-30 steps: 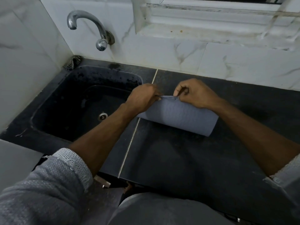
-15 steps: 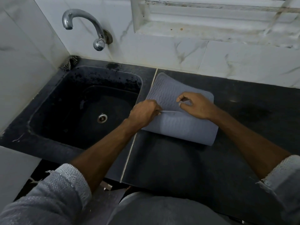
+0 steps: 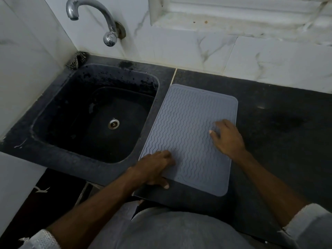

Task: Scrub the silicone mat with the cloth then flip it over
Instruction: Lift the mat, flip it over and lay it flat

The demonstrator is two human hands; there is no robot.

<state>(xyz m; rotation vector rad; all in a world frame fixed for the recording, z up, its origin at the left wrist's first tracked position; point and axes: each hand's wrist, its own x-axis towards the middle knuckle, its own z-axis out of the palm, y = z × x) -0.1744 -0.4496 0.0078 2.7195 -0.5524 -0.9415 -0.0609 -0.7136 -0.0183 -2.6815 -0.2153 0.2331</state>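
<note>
Both our hands rest on the silicone mat (image 3: 186, 137): left hand (image 3: 154, 169) curled loosely at its near-left edge, right hand (image 3: 228, 139) spread open, gripping nothing. Mat lies flat, ridges up, on the dark counter (image 3: 280, 126) just beside the sink (image 3: 93, 112).

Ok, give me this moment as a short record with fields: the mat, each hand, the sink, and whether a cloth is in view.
mat: grey silicone mat, wavy ribs up, lying flat on the black countertop right of the sink
left hand: resting on the mat's near left edge
right hand: palm down on the mat's right side
sink: black, dry-looking, tap above
cloth: none visible
</note>
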